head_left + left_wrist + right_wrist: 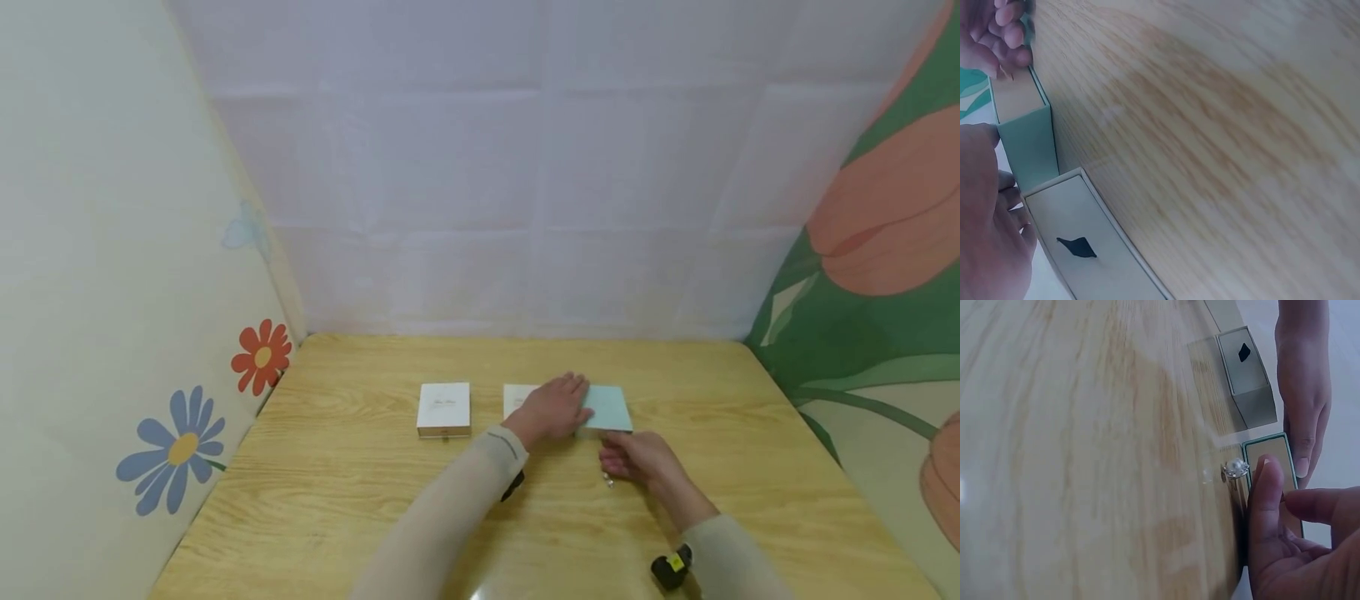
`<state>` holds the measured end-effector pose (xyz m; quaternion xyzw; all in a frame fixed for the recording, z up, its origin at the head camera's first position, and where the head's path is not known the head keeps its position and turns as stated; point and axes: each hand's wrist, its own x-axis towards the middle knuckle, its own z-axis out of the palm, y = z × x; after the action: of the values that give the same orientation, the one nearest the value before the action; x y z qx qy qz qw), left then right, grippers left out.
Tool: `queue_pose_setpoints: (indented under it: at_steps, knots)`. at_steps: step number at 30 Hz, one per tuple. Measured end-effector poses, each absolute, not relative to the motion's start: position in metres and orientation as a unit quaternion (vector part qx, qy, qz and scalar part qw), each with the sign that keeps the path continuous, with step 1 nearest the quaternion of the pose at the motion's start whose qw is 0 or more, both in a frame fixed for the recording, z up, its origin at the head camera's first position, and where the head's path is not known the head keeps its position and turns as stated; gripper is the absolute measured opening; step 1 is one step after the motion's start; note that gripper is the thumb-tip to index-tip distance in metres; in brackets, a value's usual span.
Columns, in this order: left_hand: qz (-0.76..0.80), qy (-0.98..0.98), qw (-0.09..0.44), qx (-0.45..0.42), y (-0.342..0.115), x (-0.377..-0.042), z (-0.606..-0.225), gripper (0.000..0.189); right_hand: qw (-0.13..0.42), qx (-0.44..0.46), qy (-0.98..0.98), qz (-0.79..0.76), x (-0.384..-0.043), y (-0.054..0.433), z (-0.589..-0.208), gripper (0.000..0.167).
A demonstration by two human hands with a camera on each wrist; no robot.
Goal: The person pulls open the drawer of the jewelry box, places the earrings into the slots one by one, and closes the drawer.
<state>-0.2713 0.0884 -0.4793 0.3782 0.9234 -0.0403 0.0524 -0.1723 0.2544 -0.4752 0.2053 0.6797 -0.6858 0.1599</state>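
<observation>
My left hand (553,407) lies across the tops of two boxes standing side by side, its fingers straight out over them. One is a pale teal drawer box (607,407), with a tan front panel in the left wrist view. The other is a cream drawer box (1082,206) with a small black pull tab (1079,247). At the front of the teal box, my right hand (643,457) pinches the small tab on its drawer between thumb and finger. A silver ring (1235,467) with a pearl-like stone is close beside these fingers, in front of the box.
A white box (444,407) with lettering on its lid stands on the wooden table (337,500), left of the other two. A pale cloth (525,167) hangs behind the table. Patterned panels (877,250) flank it on both sides.
</observation>
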Motion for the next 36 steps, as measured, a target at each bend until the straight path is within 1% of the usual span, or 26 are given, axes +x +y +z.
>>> queue_pose_setpoints:
  at_steps: [6, 16, 27, 36]
  knots:
    - [-0.041, 0.921, 0.055, 0.384, 0.089, -0.273, -0.483, 0.065, 0.161, 0.205, 0.677, -0.688, -0.175, 0.253, -0.478, 0.029]
    - [-0.076, 0.921, 0.044, 0.379, 0.092, -0.272, -0.488, 0.066, 0.161, 0.214, 0.69, -0.672, -0.18, 0.253, -0.485, 0.02]
    - [-0.098, 0.921, 0.043, 0.375, 0.094, -0.268, -0.486, 0.067, 0.171, 0.199, 0.694, -0.67, -0.178, 0.255, -0.484, 0.026]
    - [-0.092, 0.924, 0.052, 0.369, 0.093, -0.268, -0.485, 0.066, 0.171, 0.196, 0.698, -0.667, -0.176, 0.254, -0.482, 0.023]
